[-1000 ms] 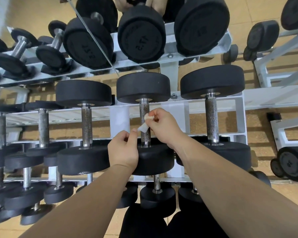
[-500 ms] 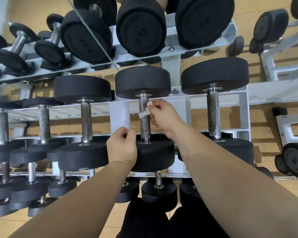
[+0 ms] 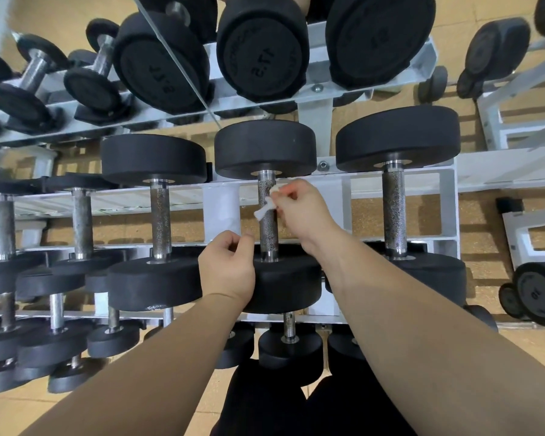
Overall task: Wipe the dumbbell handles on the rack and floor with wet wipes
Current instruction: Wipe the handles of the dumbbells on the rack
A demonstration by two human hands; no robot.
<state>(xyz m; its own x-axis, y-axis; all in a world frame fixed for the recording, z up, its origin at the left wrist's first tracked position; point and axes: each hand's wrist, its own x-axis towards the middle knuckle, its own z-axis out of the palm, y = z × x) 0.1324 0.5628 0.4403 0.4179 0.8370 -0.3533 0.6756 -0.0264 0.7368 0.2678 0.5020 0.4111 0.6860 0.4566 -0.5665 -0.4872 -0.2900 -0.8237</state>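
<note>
Right hand (image 3: 299,212): pinches the wet wipe (image 3: 266,206) between thumb and fingertips.
Wet wipe: at the hand's 9 o'clock, touching the upper part of the knurled dumbbell handle (image 3: 268,229).
Left hand (image 3: 228,269): at the right hand's 7 o'clock, fingers curled, nothing visible in them.
Rack (image 3: 450,199): white; neighbouring dumbbells lie at 3 and 9 o'clock.
</note>
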